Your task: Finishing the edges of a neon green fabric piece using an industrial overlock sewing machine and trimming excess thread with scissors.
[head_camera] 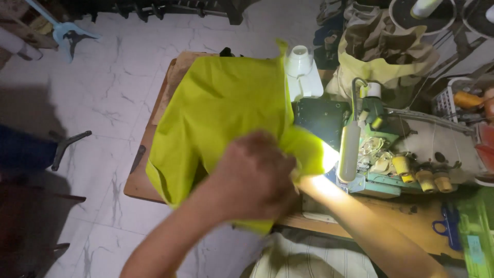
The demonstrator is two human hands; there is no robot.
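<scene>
Two hands are working one big sheet of lime-green fabric [221, 108], and we are starting with that, since it is filling most of the wooden table [136, 185]. It is lying spread across the tabletop, its long axis running from the far edge of the table toward us, with a narrow tail pointing up beside the white thread cone [299, 61] and its near end hanging over the table's front edge. We are judging it light, thin and limp: it is creasing and draping freely, so it is likely to slide and bunch rather than hold a shape. Pinching it near an edge or fold, close to the needle area, looks like the surest hold.

Next in size, the green overlock sewing machine [406, 154] is sitting at the right of the table, its lamp [350, 152] shining hard on the cloth's right corner.

Our left hand [254, 177] is lying knuckles-up on the fabric, fingers curled closed around a gathered fold of it. Our right hand [303, 177] is mostly hidden behind the left one and washed out by the lamp; we cannot tell whether it is gripping, though it is touching the cloth just beside the machine.

Smaller still, blue scissors [446, 226] are resting near the table's right front.
</scene>
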